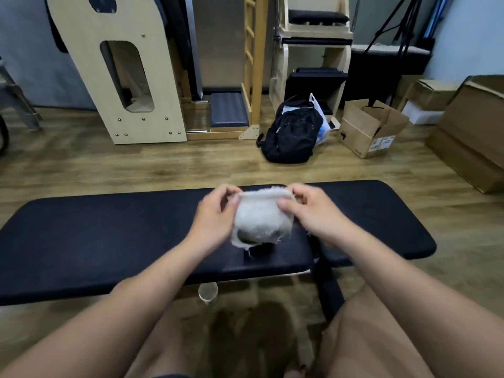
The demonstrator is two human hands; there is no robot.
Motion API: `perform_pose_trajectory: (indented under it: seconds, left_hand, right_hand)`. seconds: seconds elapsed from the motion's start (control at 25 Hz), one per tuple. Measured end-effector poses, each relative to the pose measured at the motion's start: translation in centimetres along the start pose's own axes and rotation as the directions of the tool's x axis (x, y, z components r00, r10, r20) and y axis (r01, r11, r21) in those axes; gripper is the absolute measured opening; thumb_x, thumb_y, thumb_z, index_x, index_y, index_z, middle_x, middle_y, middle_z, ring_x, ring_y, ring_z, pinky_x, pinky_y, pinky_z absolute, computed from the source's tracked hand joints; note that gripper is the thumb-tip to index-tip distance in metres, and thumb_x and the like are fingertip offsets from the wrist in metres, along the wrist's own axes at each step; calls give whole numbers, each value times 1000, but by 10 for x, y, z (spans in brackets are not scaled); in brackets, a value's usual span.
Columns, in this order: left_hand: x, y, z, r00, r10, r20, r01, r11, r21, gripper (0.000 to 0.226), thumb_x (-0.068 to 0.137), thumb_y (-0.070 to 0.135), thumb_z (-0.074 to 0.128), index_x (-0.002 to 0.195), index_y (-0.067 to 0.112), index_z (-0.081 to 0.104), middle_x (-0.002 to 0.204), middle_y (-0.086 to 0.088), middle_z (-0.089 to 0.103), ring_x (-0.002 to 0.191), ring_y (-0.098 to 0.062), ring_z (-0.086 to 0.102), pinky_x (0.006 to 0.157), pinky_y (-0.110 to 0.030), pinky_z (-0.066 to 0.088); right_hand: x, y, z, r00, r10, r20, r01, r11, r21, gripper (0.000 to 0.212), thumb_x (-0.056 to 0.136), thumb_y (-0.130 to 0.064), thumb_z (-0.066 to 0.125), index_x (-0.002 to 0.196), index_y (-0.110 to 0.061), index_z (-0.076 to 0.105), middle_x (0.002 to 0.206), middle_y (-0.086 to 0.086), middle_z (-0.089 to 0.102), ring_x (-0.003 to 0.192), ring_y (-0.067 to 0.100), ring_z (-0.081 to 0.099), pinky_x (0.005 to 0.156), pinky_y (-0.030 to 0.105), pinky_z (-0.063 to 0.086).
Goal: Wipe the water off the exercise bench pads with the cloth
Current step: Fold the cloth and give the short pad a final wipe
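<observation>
- Wooden floor [136, 165] lies under the black bench pads [109, 236].
- Cloth [259, 219] hangs just above the pads, not yet wiping.
- Hands: left hand [215, 211] and right hand [313, 211] each pinch its top edge; the next move is probably to press it flat and sweep.

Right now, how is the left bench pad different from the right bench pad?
The left pad is much longer; the right pad is short. The cloth, pinched by the left hand and right hand, hangs over the left pad, not the right pad. A glass stands on the floor by the left pad's near edge; none by the right pad. Both are black and flat.
</observation>
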State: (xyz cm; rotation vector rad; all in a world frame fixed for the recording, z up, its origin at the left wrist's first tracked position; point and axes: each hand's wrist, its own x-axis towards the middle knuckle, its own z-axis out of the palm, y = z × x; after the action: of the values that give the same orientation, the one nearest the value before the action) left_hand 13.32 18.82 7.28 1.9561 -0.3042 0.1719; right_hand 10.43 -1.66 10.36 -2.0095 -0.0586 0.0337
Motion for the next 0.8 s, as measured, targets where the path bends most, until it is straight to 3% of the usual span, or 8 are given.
perform_pose_trajectory:
  seconds: [0.16, 0.32, 0.4, 0.48, 0.56, 0.72, 0.8]
  left_hand:
    - [62, 58, -26, 991, 110, -80, -113, 993, -28, 17, 98, 9, 51, 89, 22, 58, 84, 7, 60, 76, -4, 53, 66, -12, 41]
    - [90, 50, -33, 996, 48, -77, -43, 997, 69, 18, 97, 10, 54, 84, 21, 60, 71, 10, 55, 61, -6, 46, 58, -26, 39]
    - [95, 47, -35, 991, 79, -113, -71, 995, 72, 18, 96, 9, 54, 84, 21, 61, 75, 9, 60, 69, -9, 53, 67, -28, 44]
    - [97, 55, -35, 984, 120, -131, -118, 993, 25, 17, 97, 9, 52, 87, 19, 63, 78, 8, 62, 73, -8, 55, 68, -27, 44]
    - [97, 61, -33, 975, 150, -163, -156, 987, -25, 19, 97, 8, 51, 87, 21, 62, 75, 8, 59, 70, -7, 50, 65, -25, 40]
    - [87, 54, -28, 979, 150, -140, -160, 985, -65, 26, 97, 7, 49, 84, 28, 58, 76, 10, 58, 70, -7, 50, 62, -24, 41]
    - [83, 51, -25, 977, 163, -138, -174, 982, -73, 27, 96, 9, 50, 82, 31, 58, 76, 9, 59, 71, -9, 51, 62, -27, 42]
  right_hand:
    - [40, -61, -16, 989, -61, -137, 95, 963, 253, 13, 92, -5, 56, 82, -10, 61, 77, 6, 58, 72, 16, 52, 63, 28, 41]
    - [57, -57, -8, 995, 47, -85, -16, 942, 336, 13, 96, -9, 53, 86, -12, 60, 78, 5, 60, 72, 18, 56, 59, 29, 50]
    - [60, -54, -8, 997, 53, -61, -26, 924, 382, 14, 97, -11, 52, 88, -12, 63, 86, 7, 65, 82, 21, 60, 75, 40, 56]
    - [64, -57, -11, 992, 9, -127, 42, 917, 398, 15, 97, -11, 52, 89, -13, 65, 91, 8, 67, 87, 23, 62, 89, 48, 52]
    - [65, -58, -13, 985, -30, -168, 96, 912, 399, 14, 96, -12, 53, 90, -14, 65, 92, 9, 67, 88, 24, 62, 92, 54, 49]
    - [59, -46, -11, 977, -81, -196, 136, 948, 286, 12, 88, -27, 54, 87, -21, 65, 91, 8, 68, 87, 29, 63, 83, 66, 49]
    - [59, -48, -11, 962, -128, -243, 174, 969, 178, 15, 89, -33, 50, 88, -23, 61, 91, 8, 67, 87, 32, 64, 78, 58, 52]
